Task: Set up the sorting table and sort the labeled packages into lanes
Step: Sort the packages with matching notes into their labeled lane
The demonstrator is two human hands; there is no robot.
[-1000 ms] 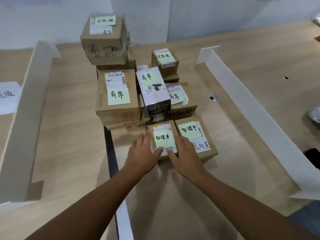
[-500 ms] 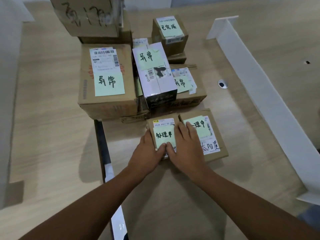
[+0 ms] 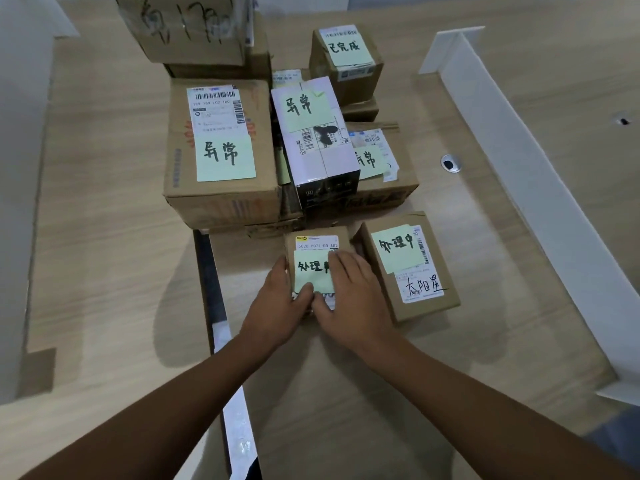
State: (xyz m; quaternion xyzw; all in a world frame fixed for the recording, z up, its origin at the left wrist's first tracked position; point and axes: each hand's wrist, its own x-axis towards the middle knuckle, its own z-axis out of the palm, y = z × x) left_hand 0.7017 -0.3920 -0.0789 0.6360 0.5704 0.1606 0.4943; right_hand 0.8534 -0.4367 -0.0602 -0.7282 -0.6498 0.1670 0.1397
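Between the 2 hands, gripped: small brown cardboard box with green sticky note (image 3: 317, 242), long axis pointing away from wrists. Clasping its left edge: left hand (image 3: 278, 304); curled over its top: right hand (image 3: 355, 292). Both equally near.

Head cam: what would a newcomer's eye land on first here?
At near centre, the left hand and right hand hold a small box with a green handwritten note on top. Behind it is a cluster of cardboard boxes with similar green notes, with the large box on its left side. A white divider runs diagonally along the right.
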